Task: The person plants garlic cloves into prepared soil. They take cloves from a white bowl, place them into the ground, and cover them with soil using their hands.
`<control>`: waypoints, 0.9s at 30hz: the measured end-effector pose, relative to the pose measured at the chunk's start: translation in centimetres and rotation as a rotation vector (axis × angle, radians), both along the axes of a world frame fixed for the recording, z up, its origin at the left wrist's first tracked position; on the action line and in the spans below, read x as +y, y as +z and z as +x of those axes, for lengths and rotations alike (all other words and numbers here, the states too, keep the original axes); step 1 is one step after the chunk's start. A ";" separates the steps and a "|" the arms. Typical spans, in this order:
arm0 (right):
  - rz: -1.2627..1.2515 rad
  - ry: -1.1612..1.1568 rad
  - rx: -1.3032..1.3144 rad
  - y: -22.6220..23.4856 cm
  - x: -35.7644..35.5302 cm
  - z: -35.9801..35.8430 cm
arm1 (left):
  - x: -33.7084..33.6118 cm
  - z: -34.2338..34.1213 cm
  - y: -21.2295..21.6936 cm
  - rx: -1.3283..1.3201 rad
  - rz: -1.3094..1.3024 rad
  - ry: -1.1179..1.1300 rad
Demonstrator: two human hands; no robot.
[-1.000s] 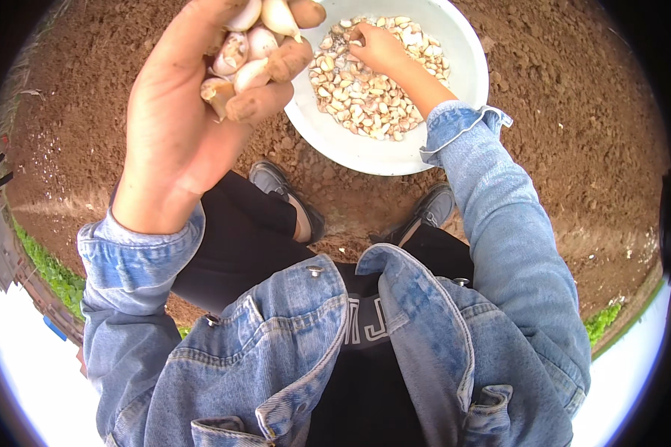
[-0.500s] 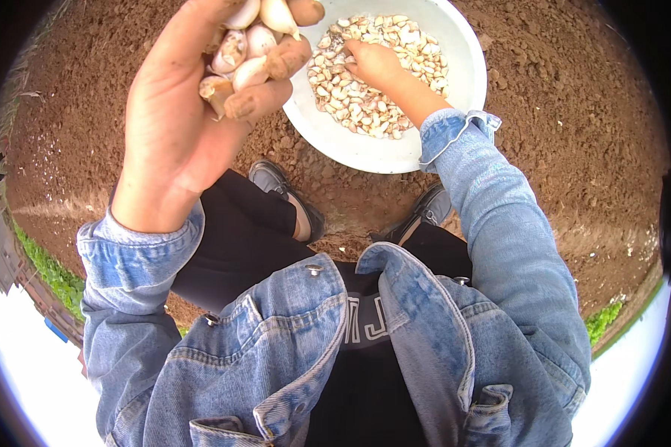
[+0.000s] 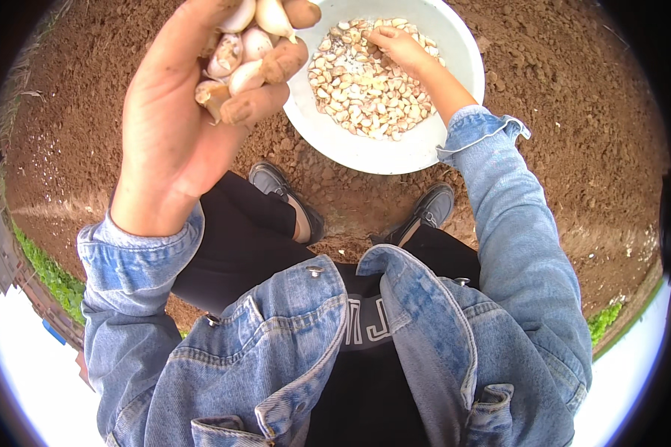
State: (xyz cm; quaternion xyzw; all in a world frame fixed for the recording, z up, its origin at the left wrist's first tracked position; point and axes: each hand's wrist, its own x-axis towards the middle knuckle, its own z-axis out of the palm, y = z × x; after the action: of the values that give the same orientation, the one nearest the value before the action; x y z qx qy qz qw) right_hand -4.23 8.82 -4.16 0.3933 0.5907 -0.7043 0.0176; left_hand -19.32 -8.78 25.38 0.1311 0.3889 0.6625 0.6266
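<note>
My left hand (image 3: pixel 179 127) is raised close to the camera, fingers curled around several pale garlic cloves (image 3: pixel 238 52). A white round bowl (image 3: pixel 335 138) sits on the soil ahead of my feet, filled with many more garlic cloves (image 3: pixel 358 89). Inside the bowl, my right hand (image 3: pixel 395 45) has its fingertips pinched down among the cloves at the far side. Whether it holds any cloves is hidden by the fingers. Both arms wear blue denim sleeves.
Tilled brown soil (image 3: pixel 559 97) surrounds the bowl. My two dark shoes (image 3: pixel 283 194) (image 3: pixel 425 212) stand just behind it. Strips of green plants (image 3: pixel 48 276) (image 3: pixel 604 320) edge the plot at lower left and lower right.
My right hand has shifted slightly within the bowl, moving among the cloves toward the far rim. The left hand stays raised with its cloves.
</note>
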 end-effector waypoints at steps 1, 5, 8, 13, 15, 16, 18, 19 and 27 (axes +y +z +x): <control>0.113 0.082 -0.024 0.5 -0.8 -0.6 | 0.0 0.1 0.0 0.001 -0.004 0.005; 0.719 0.278 0.015 -1.0 -4.2 -2.7 | 0.2 0.7 0.5 0.023 -0.030 0.013; 0.925 0.416 -0.129 -0.9 -7.0 -4.1 | -0.2 0.3 0.7 0.063 -0.003 -0.048; 0.680 0.490 -0.099 -1.7 -5.6 -3.7 | -0.7 -0.9 0.7 -0.036 0.087 -0.153; 0.300 0.339 -0.052 -1.9 -4.5 -2.6 | -0.8 -0.9 0.7 -0.038 0.089 -0.147; 0.004 0.172 -0.039 -1.6 -4.1 -2.2 | -0.9 -0.9 0.7 -0.037 0.088 -0.143; -0.338 0.095 0.026 -0.3 -2.1 -0.9 | -1.0 -0.9 0.8 -0.022 0.083 -0.141; -0.285 0.065 0.025 -0.3 -1.8 -0.7 | -0.9 -0.9 0.9 -0.015 0.081 -0.140; 0.686 0.211 -0.021 -0.4 -4.3 -4.5 | -0.3 -0.5 0.7 -0.061 0.085 -0.158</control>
State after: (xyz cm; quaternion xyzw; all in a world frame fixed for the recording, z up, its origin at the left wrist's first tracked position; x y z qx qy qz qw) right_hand -8.68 4.47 -4.54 0.3202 0.8300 -0.4552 -0.0368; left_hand -19.81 -9.13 26.13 0.1677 0.3295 0.6309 0.6821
